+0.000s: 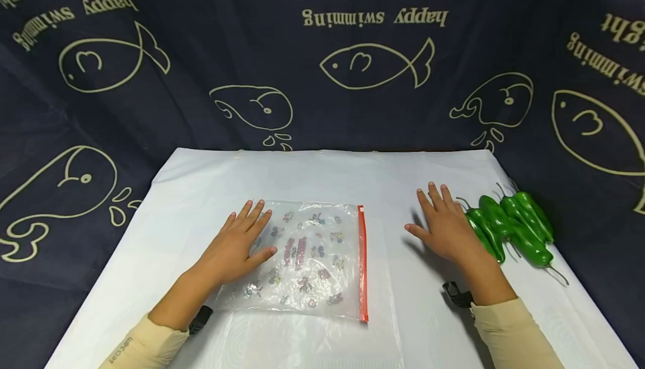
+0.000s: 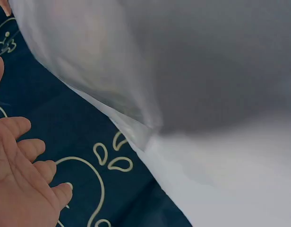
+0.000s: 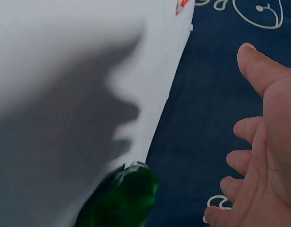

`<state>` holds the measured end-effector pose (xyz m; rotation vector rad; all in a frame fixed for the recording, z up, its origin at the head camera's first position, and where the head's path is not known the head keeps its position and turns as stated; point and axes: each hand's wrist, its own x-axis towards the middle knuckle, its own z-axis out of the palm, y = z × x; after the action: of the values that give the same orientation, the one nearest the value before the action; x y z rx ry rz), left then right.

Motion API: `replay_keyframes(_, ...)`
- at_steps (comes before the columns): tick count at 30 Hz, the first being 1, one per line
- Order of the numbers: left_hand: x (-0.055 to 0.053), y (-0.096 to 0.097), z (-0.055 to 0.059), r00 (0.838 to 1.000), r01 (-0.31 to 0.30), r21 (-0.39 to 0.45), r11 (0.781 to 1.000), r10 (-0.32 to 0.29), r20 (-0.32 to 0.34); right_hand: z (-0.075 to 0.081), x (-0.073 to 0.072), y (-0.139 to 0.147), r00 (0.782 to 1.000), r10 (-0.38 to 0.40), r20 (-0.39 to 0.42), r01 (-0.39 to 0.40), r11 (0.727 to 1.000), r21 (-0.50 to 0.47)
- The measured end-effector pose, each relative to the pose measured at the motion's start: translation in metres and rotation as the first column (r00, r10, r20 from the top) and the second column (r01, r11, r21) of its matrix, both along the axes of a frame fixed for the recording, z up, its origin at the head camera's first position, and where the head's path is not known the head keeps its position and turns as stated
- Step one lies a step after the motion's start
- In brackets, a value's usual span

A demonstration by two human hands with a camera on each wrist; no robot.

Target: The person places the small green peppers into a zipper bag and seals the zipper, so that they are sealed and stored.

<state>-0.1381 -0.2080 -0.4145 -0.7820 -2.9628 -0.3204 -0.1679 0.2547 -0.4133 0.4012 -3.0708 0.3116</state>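
Note:
A clear zip bag (image 1: 322, 257) printed with small cartoon figures lies flat on the white table, its red slider strip (image 1: 363, 262) along the right edge. My left hand (image 1: 234, 248) is over the bag's left end, fingers straight and spread, holding nothing. In the left wrist view that hand (image 2: 22, 175) shows its palm side, with the bag's corner (image 2: 131, 127) nearby. To the right, my right hand (image 1: 445, 226) hovers with fingers extended, its shadow on the table. Right beside it lie several green peppers (image 1: 516, 226); one pepper (image 3: 122, 196) appears at the bottom of the right wrist view.
The white-covered table (image 1: 322, 173) ends at a dark blue curtain (image 1: 282, 33) with fish and whale drawings. A thin transparent sheet (image 1: 312, 346) lies under the bag and reaches toward the front edge. Black straps (image 1: 457, 295) with cameras sit at the wrists.

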Motion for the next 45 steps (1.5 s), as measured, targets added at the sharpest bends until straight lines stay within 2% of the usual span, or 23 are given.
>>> replay_keyframes(6, 0.004, 0.014, 0.005, 0.999, 0.044, 0.017, 0.999, -0.044, -0.017, 0.005, 0.001, 0.008, 0.999, -0.006, 0.038, 0.007, 0.999, -0.044)
replay_keyframes(13, 0.006, 0.034, 0.011, 0.994, 0.105, -0.04, 0.994, -0.106, -0.021, 0.006, 0.002, 0.022, 0.997, -0.012, 0.073, 0.019, 0.996, -0.088)
replay_keyframes(20, 0.012, 0.07, 0.023, 0.978, 0.199, -0.018, 0.98, -0.199, -0.057, 0.004, 0.0, 0.033, 0.996, -0.015, 0.086, 0.025, 0.993, -0.115)
replay_keyframes(23, 0.014, 0.088, 0.027, 0.974, 0.216, -0.005, 0.976, -0.216, -0.07, 0.004, -0.002, 0.038, 0.996, -0.021, 0.086, 0.033, 0.991, -0.129)
replay_keyframes(31, 0.015, 0.125, 0.024, 0.973, 0.226, 0.001, 0.974, -0.225, -0.047, 0.004, -0.005, 0.046, 0.995, -0.042, 0.088, 0.053, 0.991, -0.121)
replay_keyframes(38, 0.017, 0.146, 0.021, 0.977, 0.214, 0.047, 0.976, -0.213, -0.015, 0.002, -0.003, 0.05, 0.996, -0.029, 0.087, 0.041, 0.99, -0.132)
replay_keyframes(45, 0.019, 0.165, 0.019, 0.98, 0.2, 0.062, 0.978, -0.198, -0.027, -0.003, -0.002, 0.055, 0.996, -0.037, 0.084, 0.048, 0.989, -0.136)
